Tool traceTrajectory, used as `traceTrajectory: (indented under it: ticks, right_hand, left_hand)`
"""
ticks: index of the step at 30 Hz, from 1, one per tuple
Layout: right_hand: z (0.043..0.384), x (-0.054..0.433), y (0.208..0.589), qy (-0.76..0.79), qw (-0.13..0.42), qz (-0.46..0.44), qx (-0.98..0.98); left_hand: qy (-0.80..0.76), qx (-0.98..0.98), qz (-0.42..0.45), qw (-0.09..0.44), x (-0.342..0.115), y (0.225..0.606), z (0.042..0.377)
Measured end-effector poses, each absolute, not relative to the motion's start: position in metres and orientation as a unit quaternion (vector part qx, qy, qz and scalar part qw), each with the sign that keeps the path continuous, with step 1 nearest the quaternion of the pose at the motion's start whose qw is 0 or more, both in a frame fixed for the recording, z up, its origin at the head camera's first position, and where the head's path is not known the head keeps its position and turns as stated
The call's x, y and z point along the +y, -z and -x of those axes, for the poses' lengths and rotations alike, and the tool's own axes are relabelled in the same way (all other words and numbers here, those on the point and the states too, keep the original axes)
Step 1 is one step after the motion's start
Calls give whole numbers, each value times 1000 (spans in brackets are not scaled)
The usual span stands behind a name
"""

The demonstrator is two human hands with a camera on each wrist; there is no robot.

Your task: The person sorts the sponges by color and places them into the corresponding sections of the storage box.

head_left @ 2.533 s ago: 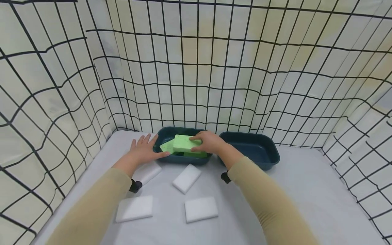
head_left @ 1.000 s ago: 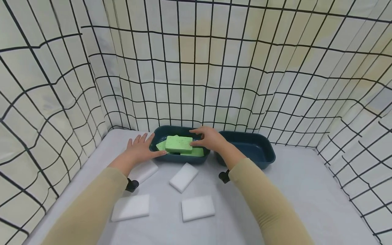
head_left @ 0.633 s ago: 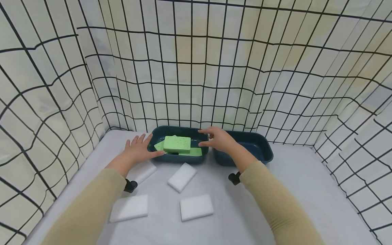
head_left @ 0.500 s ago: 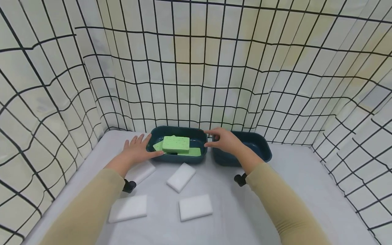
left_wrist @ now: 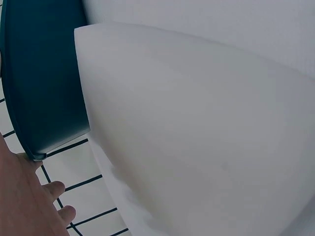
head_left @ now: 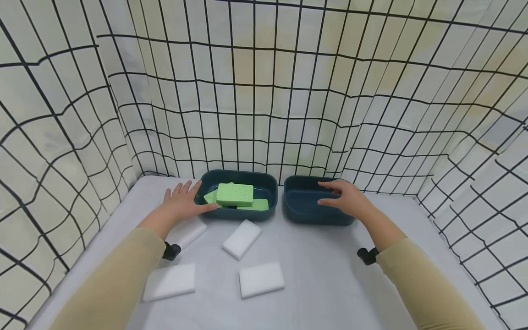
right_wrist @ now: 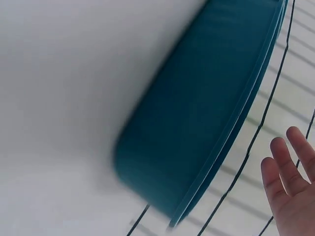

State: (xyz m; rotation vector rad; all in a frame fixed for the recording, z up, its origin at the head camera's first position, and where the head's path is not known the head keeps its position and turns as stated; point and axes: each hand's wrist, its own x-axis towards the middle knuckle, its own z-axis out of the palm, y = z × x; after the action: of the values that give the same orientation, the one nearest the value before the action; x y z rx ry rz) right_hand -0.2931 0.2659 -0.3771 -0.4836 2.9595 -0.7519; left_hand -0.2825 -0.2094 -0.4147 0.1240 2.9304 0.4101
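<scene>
Several green sponges lie piled in the left dark teal bin (head_left: 264,213); the top green sponge (head_left: 235,195) lies flat across the others. My left hand (head_left: 179,205) rests at that bin's left end, fingers spread and thumb reaching along the front rim. In the left wrist view a white sponge (left_wrist: 197,132) fills the foreground, below that hand. My right hand (head_left: 344,198) hovers over the right end of the second teal bin (head_left: 305,216), fingers loosely bent with nothing between them. No sponge shows inside the second bin.
Several white sponges lie on the white table: one in the middle (head_left: 242,239), a front white sponge (head_left: 261,280), another at front left (head_left: 170,282), and one partly under my left wrist. A black wire grid (head_left: 264,114) backed by pale cloth encloses the back and sides.
My right hand lets go of the top green sponge, leaving it in the left bin, and moves right over the second bin. The left hand keeps its place at the left bin.
</scene>
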Motion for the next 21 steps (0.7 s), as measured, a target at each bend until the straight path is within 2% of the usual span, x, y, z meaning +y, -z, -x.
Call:
traceTrajectory:
  ticks: [13, 21]
  right_hand:
    - [275, 329, 380, 232, 5, 106, 967]
    - [274, 345, 388, 251, 38, 68, 965]
  left_hand:
    - [-132, 986, -45, 88, -209, 416, 284]
    - [-132, 986, -48, 92, -207, 411, 282]
